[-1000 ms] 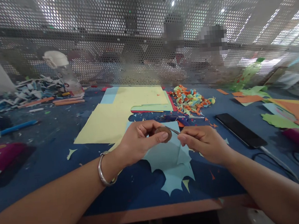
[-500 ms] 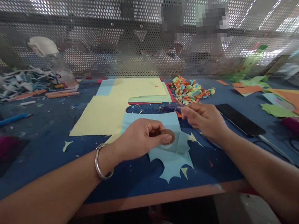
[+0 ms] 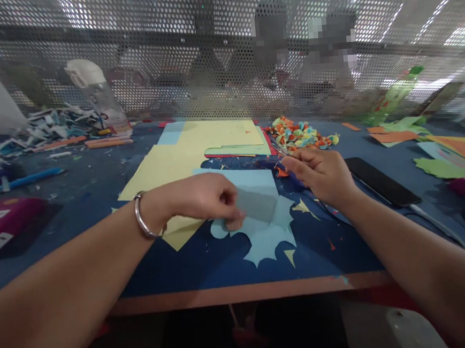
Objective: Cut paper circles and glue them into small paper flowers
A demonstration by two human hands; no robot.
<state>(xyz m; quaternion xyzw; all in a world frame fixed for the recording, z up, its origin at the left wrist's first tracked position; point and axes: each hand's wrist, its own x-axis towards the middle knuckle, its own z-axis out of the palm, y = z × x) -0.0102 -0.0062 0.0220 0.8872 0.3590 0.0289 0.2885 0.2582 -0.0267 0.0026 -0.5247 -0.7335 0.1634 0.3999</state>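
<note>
My left hand (image 3: 204, 200), a silver bangle on its wrist, is pinched closed over the left side of a light blue sheet (image 3: 253, 186). Its fingertips are smeared, so what they hold cannot be made out; a rounded light blue paper piece (image 3: 219, 228) shows just under them. Scalloped cut-outs run along the sheet's near edge. To the right, my right hand (image 3: 321, 172) is wrapped round scissors (image 3: 295, 182) with a blue-purple handle, their metal blades pointing away to the upper left. A yellow triangular scrap (image 3: 290, 258) lies near the sheet.
Yellow sheets (image 3: 155, 166) lie behind my left hand, and a pile of coloured paper bits (image 3: 302, 135) sits beyond my right. A black phone (image 3: 380, 181) with a cable is at right. A bottle (image 3: 108, 106) stands back left; a perforated metal screen (image 3: 159, 56) closes the far side.
My left hand has moved left off the middle of the blue sheet; the brownish disc seen in its pinch no longer shows. My right hand keeps its hold, and the view has shifted slightly.
</note>
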